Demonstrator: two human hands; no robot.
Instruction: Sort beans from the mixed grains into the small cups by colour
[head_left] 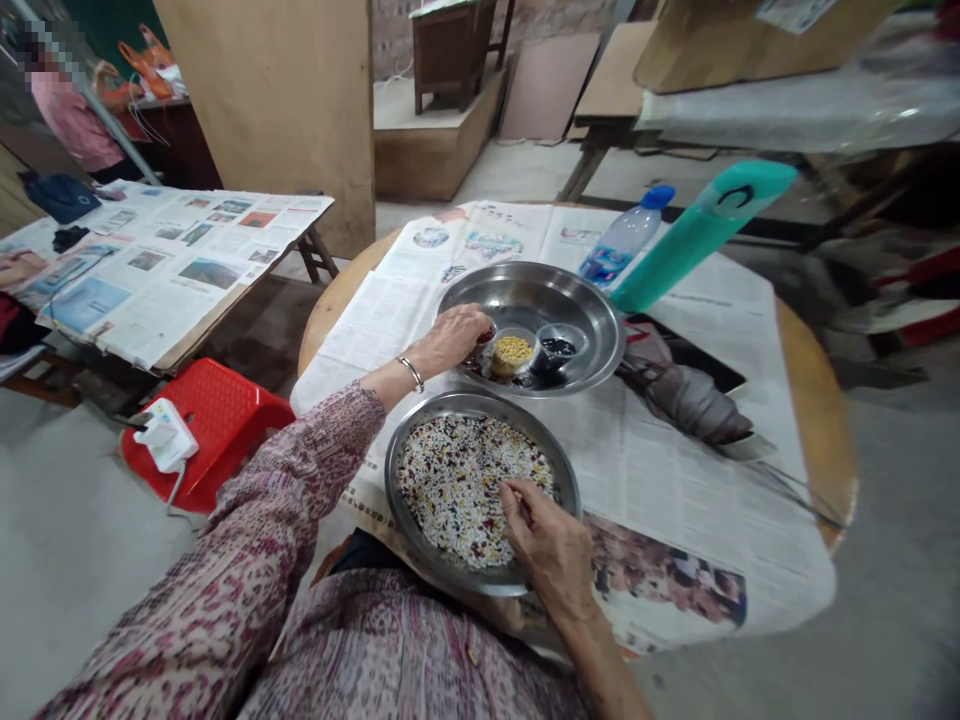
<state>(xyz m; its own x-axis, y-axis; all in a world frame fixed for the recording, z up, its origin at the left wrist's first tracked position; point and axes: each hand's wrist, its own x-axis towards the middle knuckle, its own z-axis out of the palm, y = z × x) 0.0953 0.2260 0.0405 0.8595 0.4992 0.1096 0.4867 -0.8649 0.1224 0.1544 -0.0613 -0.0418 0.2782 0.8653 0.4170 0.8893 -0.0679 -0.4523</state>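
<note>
My left hand (450, 338), with a metal bangle (410, 372) on the wrist, sits over a steel plate (577, 310), at a small cup of dark red beans (486, 335). Next to that cup stand a cup of yellow grains (514, 352) and a cup of black beans (556, 348). My right hand (544, 540) has its fingertips in a mix of white, dark and yellow grains (450, 490), which fills a nearer steel plate (480, 403). Whether either hand holds any grains is hidden.
Both plates stand on newspaper (675, 480) over a round wooden table (817, 420), with a water bottle (622, 240), a teal cylinder (705, 235) and a grey folded umbrella (690, 395). A red stool (217, 430) stands left, below a newspaper-covered table (172, 270) and a person in pink (71, 115).
</note>
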